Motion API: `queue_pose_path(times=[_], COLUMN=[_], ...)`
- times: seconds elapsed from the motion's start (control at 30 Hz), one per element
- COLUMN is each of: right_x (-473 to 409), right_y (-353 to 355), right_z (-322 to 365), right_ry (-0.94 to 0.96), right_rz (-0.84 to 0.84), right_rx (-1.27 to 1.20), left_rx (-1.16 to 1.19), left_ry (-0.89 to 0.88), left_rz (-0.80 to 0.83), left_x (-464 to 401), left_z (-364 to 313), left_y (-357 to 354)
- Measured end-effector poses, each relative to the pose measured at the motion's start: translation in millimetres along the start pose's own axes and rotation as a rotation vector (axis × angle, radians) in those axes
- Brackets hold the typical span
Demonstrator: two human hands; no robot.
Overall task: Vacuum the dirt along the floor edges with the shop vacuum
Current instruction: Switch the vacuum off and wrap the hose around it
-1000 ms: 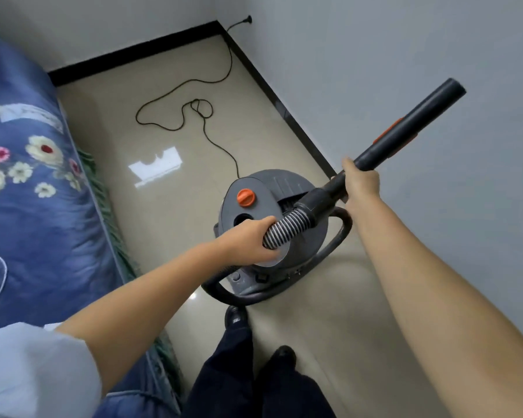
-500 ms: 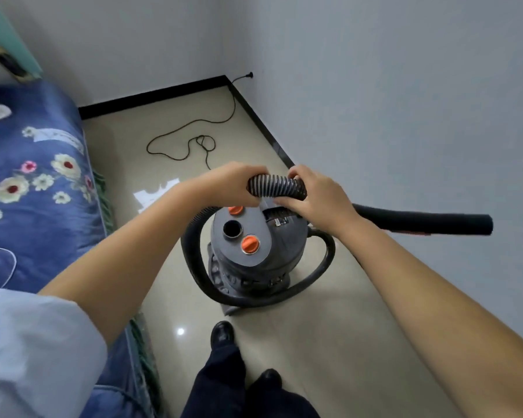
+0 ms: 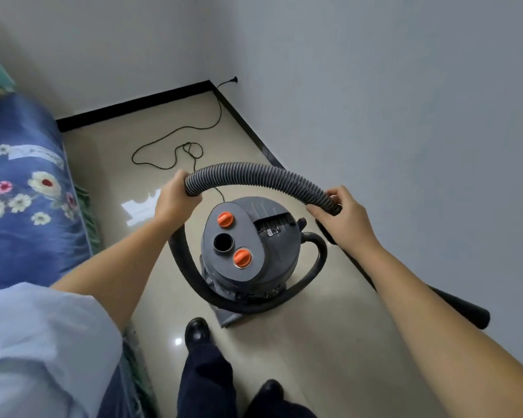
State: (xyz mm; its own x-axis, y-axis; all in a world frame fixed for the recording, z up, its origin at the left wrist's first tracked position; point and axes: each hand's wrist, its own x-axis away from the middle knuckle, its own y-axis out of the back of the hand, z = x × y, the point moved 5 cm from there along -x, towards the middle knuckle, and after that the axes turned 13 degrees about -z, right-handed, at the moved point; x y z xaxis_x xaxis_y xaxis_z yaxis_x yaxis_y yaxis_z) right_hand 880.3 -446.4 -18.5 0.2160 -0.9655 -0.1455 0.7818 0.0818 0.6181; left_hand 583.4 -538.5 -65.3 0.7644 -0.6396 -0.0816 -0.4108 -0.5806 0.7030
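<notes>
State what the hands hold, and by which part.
Both hands hold the ribbed hose: the left hand grips one end of the raised arc, the right hand the other end, near the wand.

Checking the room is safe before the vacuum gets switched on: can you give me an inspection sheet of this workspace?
Surface: glossy beige tile floor, black baseboard along the walls.
Job's things: grey shop vacuum standing upright; ribbed hose arched above it; black wand angled down beside the wall.
Clutter: nothing seen.
Hands: left hand grips one stretch of the hose, right hand grips the other.
Cables: black power cord looped loose on the floor, running up to the corner.
Surroundings: blue floral bedspread on the left, grey wall on the right, the person's black shoes.
</notes>
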Motion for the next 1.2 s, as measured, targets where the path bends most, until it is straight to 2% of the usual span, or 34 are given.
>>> queue_pose_path(times=[0.23, 0.43, 0.57, 0.73, 0.9, 0.97, 1.1, 1.2], right_x=[-30.8, -51.0, -50.6, -51.7, -54.0, -57.5, -60.1, -54.2], right_y=[-56.9, -112.1, -132.9, -152.7, -169.5, -178.5, -190.8, -195.7], right_z=[-21.3, -58.4, -93.9, -140.4, -197.4, -219.3, -260.5, -280.6], right_ry=[-0.156, -0.449, -0.622, -0.713, -0.828, -0.854, -0.891, -0.918], right_rz=[0.224, 0.262, 0.140, 0.015, 0.023, 0.023, 0.036, 0.088], right_rx=[0.085, 0.151, 0.095, 0.066, 0.114, 0.101, 0.065, 0.068], left_rx=[-0.196, -0.213, -0.247, -0.372, -0.549, -0.617, -0.639, -0.699], left_ry=[-0.491, -0.812, -0.933, -1.094, -1.149, -1.080, -0.839, -0.792], left_rz=[0.047, 0.344, 0.528, 0.728, 0.789, 0.825, 1.101, 1.165], left_x=[-109.8, -151.2, -165.0, -150.4, -134.0, -133.5, -120.2, -105.6], left_z=[-57.7, -76.9, -80.8, -80.2, -66.6, -52.2, -12.1, -6.4], left_y=[-28.5, -121.9, -188.1, -273.7, -344.2, -368.8, -410.0, -422.6])
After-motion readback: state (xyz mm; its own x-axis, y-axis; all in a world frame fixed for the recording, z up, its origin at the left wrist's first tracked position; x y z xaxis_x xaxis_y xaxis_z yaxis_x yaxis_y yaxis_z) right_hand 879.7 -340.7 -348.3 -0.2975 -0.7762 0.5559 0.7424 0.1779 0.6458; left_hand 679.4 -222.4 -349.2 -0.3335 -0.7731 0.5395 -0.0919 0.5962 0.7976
